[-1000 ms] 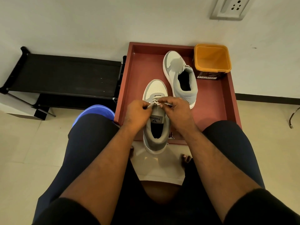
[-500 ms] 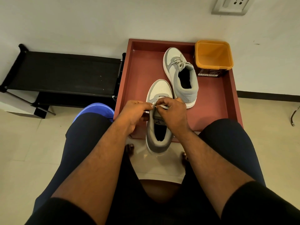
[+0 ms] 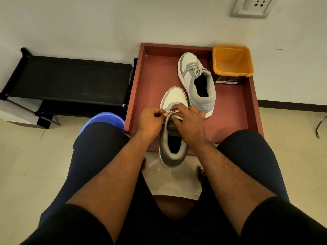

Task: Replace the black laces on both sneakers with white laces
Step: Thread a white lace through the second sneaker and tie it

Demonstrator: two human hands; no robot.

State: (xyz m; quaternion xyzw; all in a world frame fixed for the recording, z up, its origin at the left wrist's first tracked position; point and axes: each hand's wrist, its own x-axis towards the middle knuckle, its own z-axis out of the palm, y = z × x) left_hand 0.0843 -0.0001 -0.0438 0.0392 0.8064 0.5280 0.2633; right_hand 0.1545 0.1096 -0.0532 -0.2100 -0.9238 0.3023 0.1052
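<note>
Both my hands sit over the near sneaker [image 3: 174,138], at the lace area just behind the toe cap. My left hand [image 3: 150,121] has fingers curled, thumb and forefinger pinching the white lace [image 3: 172,115] where it comes off the eyelets. My right hand [image 3: 188,122] is curled too, fingertips pinching the same lace from the other side; a short stretch of it runs out flat toward the right under my fingers. The two hands are nearly touching at the thumbs.

Near sneaker: grey and white, toe pointing away from me, toe on the red tray [image 3: 230,110], heel hanging past the tray's near edge above the floor between my knees. Tongue label visible, opening dark.

Far sneaker [image 3: 196,84]: further back on the tray, lying tilted on its side, toe away, light laces already through and bunched at the top. Its heel end lies just beside the near sneaker's toe.

Orange tub [image 3: 232,64] stands in the tray's back right corner, near the far sneaker. Black rack [image 3: 70,80] left of the tray against the wall. Blue stool [image 3: 106,118] beside my left knee.
</note>
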